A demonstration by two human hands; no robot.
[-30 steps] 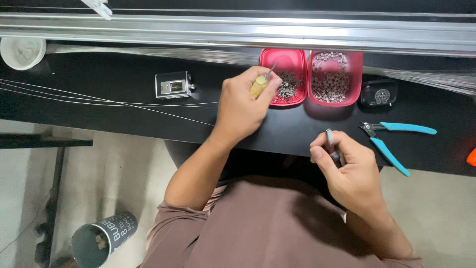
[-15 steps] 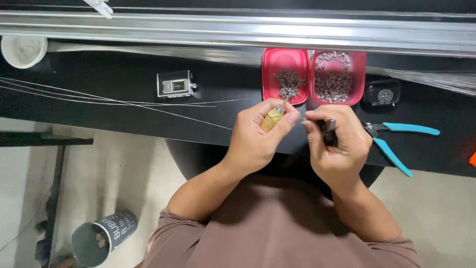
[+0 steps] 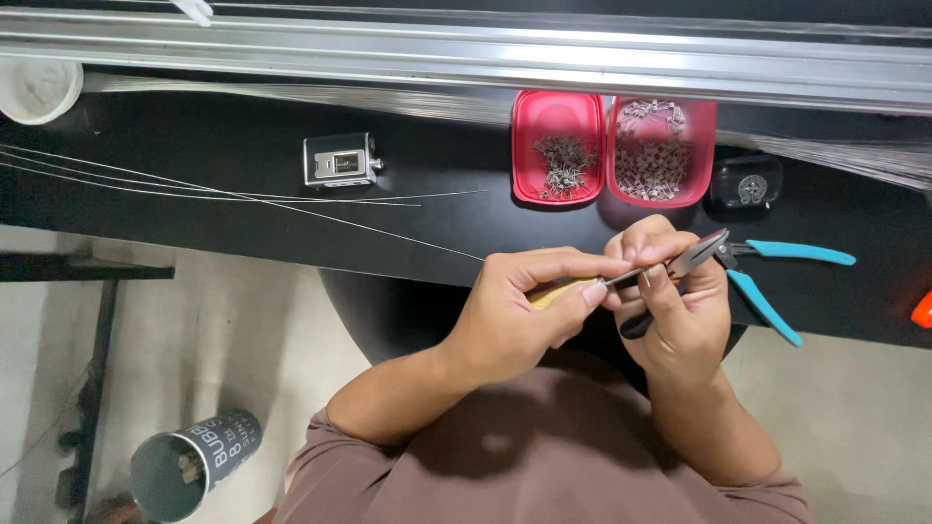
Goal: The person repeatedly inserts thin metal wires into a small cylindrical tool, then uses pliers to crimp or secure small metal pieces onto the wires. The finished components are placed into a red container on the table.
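A small tool with a yellowish wooden handle point(image 3: 551, 291) and a thin metal shaft sits in my left hand point(image 3: 519, 315), just in front of my chest and over the near edge of the black worktop point(image 3: 194, 218). My left fingers point(image 3: 573, 267) are curled tight around the handle, thumb pressed along it, so the shaft points to my right. My right hand point(image 3: 675, 306) meets it there: those fingers are closed around a dark-handled pair of pliers point(image 3: 699, 257), whose grey nose sticks out up and to the right. The shaft tip and the plier jaws come together between my two thumbs; whatever tiny piece may be pinched there is too small for me to tell.

Just beyond my right hand, a pair of teal-handled pliers point(image 3: 777, 281) lies on the worktop, handles spread. Farther back stand two pink trays side by side: the left tray point(image 3: 557, 107) holds a small heap of little metal parts, the right tray point(image 3: 662, 189) a bigger heap. A dark clear box point(image 3: 746, 181) sits just right of them. To my left, a small silver metal block point(image 3: 339, 160) rests on the worktop, and thin wires point(image 3: 243, 197) run from the left edge toward my left hand. A long aluminium rail point(image 3: 485, 53) crosses the back, with a white cup point(image 3: 39, 87) at its left end. On the floor by my left elbow stands a grey printed paper cup point(image 3: 194, 461).
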